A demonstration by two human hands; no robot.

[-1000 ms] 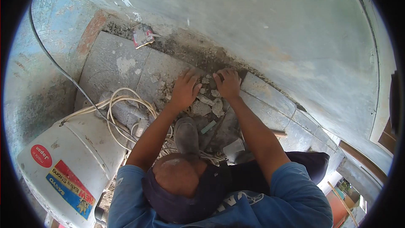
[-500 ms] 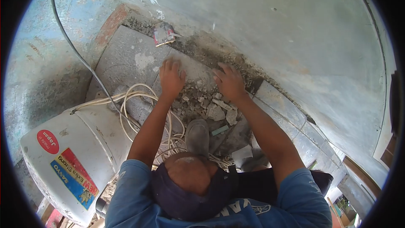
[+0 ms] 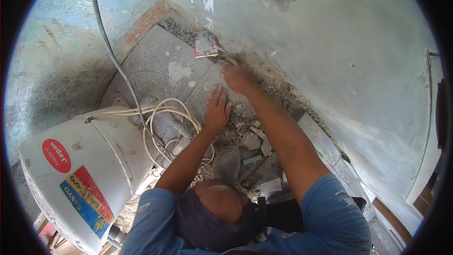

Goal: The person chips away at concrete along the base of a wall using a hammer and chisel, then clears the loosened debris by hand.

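Note:
My left hand [image 3: 217, 112] lies palm down on the grey slab [image 3: 165, 68], fingers stretched out and nothing in them. Farther forward, my right hand [image 3: 237, 76] reaches to the slab's far edge, its fingers extended beside the strip of loose soil along the wall. Just ahead of its fingertips sits a small dusty box [image 3: 206, 44] with red sides, and a pale sliver sticks out toward the hand. Broken concrete lumps [image 3: 251, 140] and gravel lie below my right forearm, close to the left hand.
A white tank [image 3: 85, 174] with stickers stands at the left. Coiled cream cable [image 3: 181, 106] and a grey cable [image 3: 111, 52] run beside it. A shoe [image 3: 226, 163] is near the rubble. The plastered wall [image 3: 330, 61] borders the right side.
My right hand has moved forward and left, up to the red-sided box. The left hand stays on the slab, now nearer the rubble. The view has shifted slightly.

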